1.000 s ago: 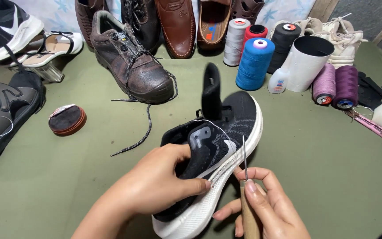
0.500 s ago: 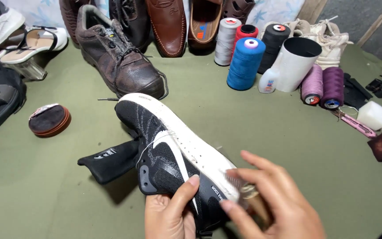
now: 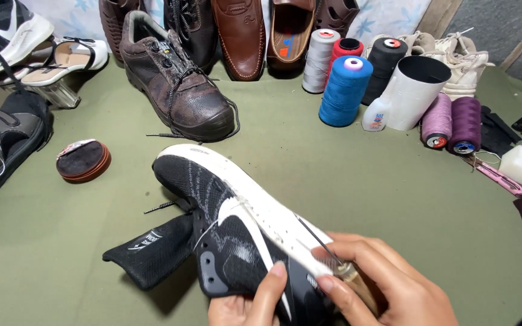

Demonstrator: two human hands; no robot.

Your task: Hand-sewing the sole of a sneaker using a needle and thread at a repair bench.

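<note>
The person holds one black sneaker with a white sole [image 3: 231,223] on its side. The left hand [image 3: 246,305] is under the heel end, with the thumb curled up over the black cloth, so it is closed on the shoe. The right hand [image 3: 388,284] is closed around one awl with a wooden handle [image 3: 348,274]. Its thin metal tip lies flat along the white sole, just left of that hand. The shoe's long way runs from both hands up and away to the left, toe farthest off. Its black tongue [image 3: 152,250] sticks out to the left of the left hand. The right hand is nearer the sole.

Far beyond the hands, on the green surface [image 3: 364,181], stand six thread spools; the blue spool [image 3: 344,90] is biggest. One round brown tin [image 3: 83,160] sits far left.
</note>
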